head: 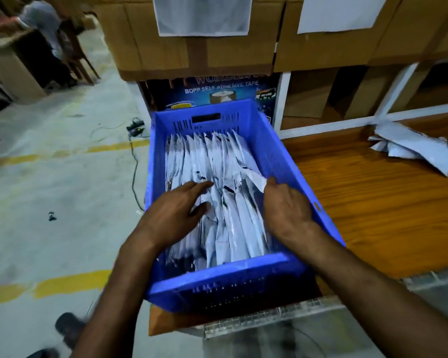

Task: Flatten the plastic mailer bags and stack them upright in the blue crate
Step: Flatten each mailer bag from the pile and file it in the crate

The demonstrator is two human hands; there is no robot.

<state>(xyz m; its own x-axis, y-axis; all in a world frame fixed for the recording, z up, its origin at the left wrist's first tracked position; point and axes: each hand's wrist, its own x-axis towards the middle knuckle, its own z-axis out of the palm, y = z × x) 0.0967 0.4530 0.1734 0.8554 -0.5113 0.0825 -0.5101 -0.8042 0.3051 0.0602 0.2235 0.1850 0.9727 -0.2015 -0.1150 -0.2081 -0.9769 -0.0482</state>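
A blue crate [277, 148] stands at the left end of a wooden table [373, 202]. Inside it, several white plastic mailer bags [217, 161] stand upright on edge in a row. My left hand [173, 213] lies with straight fingers on the tops of the bags left of the middle. My right hand [286, 208] is at the crate's right side, its thumb and fingers pinching the top corner of the rightmost bag [256, 180]. A few loose, crumpled mailer bags [411, 148] lie on the table at the far right.
Taped cardboard boxes [197, 42] are stacked behind the crate, with a tape carton [217, 91] under them. A white-framed shelf [367, 99] holds more cardboard. A black cable [135, 164] trails over the concrete floor at left. A person sits at the far left back.
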